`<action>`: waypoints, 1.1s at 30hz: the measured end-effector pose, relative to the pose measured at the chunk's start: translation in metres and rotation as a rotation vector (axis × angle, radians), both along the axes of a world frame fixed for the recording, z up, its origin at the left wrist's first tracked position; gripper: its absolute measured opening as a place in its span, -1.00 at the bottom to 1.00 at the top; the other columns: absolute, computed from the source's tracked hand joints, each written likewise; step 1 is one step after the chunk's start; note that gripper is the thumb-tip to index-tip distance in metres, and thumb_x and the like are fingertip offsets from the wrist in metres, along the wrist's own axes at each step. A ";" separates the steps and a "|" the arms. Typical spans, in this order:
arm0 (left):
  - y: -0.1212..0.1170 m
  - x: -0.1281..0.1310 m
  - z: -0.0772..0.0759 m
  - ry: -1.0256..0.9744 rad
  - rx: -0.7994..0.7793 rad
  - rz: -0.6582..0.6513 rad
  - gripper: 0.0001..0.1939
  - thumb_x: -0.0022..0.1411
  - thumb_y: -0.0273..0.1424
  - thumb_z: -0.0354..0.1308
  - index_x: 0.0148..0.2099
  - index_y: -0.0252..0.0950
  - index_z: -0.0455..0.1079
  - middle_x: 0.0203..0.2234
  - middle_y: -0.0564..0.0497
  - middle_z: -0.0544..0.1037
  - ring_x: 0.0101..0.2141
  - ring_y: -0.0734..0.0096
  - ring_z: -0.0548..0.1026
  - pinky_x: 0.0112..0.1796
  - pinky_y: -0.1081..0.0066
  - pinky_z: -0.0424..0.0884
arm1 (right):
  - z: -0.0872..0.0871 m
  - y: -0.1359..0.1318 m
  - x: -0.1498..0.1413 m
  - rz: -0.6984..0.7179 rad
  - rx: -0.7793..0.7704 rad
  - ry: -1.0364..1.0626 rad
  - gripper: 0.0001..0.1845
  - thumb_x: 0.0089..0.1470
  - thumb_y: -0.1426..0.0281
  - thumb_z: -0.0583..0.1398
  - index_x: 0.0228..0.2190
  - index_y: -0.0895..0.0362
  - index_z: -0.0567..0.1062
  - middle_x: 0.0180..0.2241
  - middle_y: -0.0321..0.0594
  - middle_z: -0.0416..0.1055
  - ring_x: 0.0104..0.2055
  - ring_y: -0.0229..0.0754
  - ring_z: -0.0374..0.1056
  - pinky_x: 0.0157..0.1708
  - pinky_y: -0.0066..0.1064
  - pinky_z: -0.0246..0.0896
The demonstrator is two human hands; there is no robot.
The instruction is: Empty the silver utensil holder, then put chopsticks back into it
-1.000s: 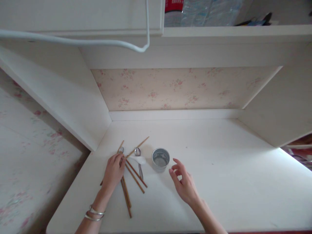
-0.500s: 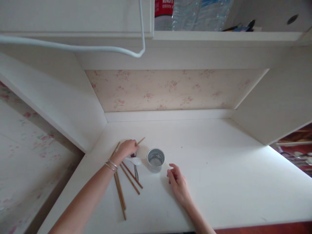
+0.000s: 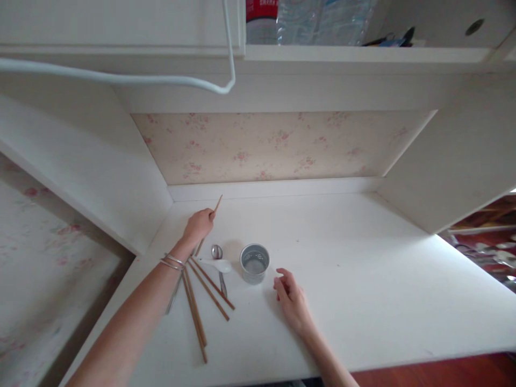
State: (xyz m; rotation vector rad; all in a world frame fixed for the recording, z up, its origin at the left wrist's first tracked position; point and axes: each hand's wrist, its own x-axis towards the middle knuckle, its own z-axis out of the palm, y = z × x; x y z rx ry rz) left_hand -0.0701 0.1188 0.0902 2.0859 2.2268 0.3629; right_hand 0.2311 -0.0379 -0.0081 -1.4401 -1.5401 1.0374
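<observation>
My left hand is closed around a wooden chopstick, raised at a slant with its upper end pointing to the back. Below that hand lie several brown chopsticks, fanned out on the white desk. A white spoon rests across a metal spoon to the right of them. The silvery round holder with small holes stands upright between my hands. Just right of it, my right hand rests with loosely bent fingers, thumb and forefinger apart, nothing in it. A thin grey metal piece shows partly beside my left forearm.
The white desk has a side panel at the right and another at the left. Overhead, a shelf holds plastic bottles. A white cable or bar hangs across the upper left.
My left hand has moved back and to the left with the chopstick, now tilted more steeply. The metal spoon's bowl has come into view. My right hand stays beside the holder.
</observation>
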 end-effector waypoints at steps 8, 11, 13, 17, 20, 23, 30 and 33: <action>-0.033 0.033 0.065 -0.851 0.380 -0.185 -0.60 0.25 -0.13 0.01 -0.04 -0.34 0.29 -0.33 -0.05 0.56 -0.38 0.43 0.51 -0.31 0.40 0.45 | -0.002 0.002 -0.001 -0.017 0.018 -0.024 -0.64 0.20 0.13 -0.01 -0.06 0.02 0.32 -0.44 -0.32 0.41 -0.50 -0.25 0.32 -0.45 -0.45 0.24; -0.050 0.060 0.079 -0.993 0.412 -0.244 -0.67 0.24 -0.19 0.07 -0.08 -0.33 0.28 -0.35 -0.03 0.54 -0.36 0.44 0.51 -0.30 0.39 0.47 | -0.001 0.001 -0.001 -0.032 0.029 -0.013 -0.64 0.19 0.14 0.01 -0.06 0.03 0.33 -0.45 -0.33 0.42 -0.50 -0.26 0.32 -0.45 -0.45 0.24; -0.056 0.075 0.079 -1.034 0.390 -0.274 -0.70 0.24 -0.20 0.07 -0.11 -0.32 0.29 -0.36 -0.02 0.53 -0.36 0.44 0.50 -0.31 0.40 0.47 | 0.000 0.000 -0.001 -0.031 0.028 0.000 -0.65 0.19 0.15 0.01 -0.06 0.03 0.32 -0.45 -0.33 0.41 -0.50 -0.25 0.33 -0.46 -0.45 0.25; -0.057 0.097 0.057 -1.059 0.303 -0.298 -0.73 0.25 -0.20 0.06 -0.13 -0.30 0.28 -0.34 -0.04 0.53 -0.34 0.42 0.51 -0.30 0.40 0.47 | 0.002 -0.001 -0.001 -0.017 0.016 0.021 -0.67 0.21 0.15 -0.01 -0.07 0.02 0.30 -0.44 -0.33 0.40 -0.51 -0.25 0.32 -0.45 -0.45 0.25; -0.057 0.107 0.032 -1.016 0.244 -0.288 -0.75 0.26 -0.22 0.04 -0.13 -0.29 0.29 -0.32 -0.07 0.55 -0.28 0.38 0.52 -0.24 0.37 0.46 | 0.003 -0.001 -0.001 -0.023 0.020 0.028 -0.68 0.21 0.16 -0.01 -0.07 0.02 0.30 -0.45 -0.34 0.39 -0.51 -0.26 0.32 -0.45 -0.45 0.24; -0.060 0.113 0.014 -0.954 0.220 -0.275 -0.77 0.27 -0.24 0.03 -0.13 -0.28 0.30 -0.32 -0.07 0.56 -0.25 0.36 0.53 -0.18 0.32 0.44 | 0.002 -0.001 -0.001 -0.025 0.018 0.034 -0.67 0.21 0.15 -0.01 -0.07 0.03 0.29 -0.45 -0.34 0.37 -0.50 -0.26 0.32 -0.45 -0.46 0.24; -0.070 0.118 0.001 -0.858 0.170 -0.273 -0.77 0.29 -0.24 -0.01 -0.11 -0.27 0.30 -0.28 -0.05 0.57 -0.24 0.37 0.55 -0.21 0.38 0.45 | -0.001 0.000 0.001 -0.003 0.012 0.028 -0.67 0.21 0.17 -0.01 -0.07 0.06 0.30 -0.45 -0.35 0.38 -0.51 -0.28 0.30 -0.46 -0.47 0.20; -0.071 0.118 -0.004 -0.838 0.169 -0.259 -0.76 0.29 -0.24 -0.01 -0.10 -0.27 0.29 -0.28 -0.05 0.56 -0.23 0.37 0.55 -0.20 0.38 0.45 | -0.001 -0.001 0.001 -0.001 0.011 0.021 -0.67 0.21 0.17 -0.01 -0.07 0.06 0.29 -0.44 -0.35 0.38 -0.50 -0.28 0.30 -0.44 -0.47 0.20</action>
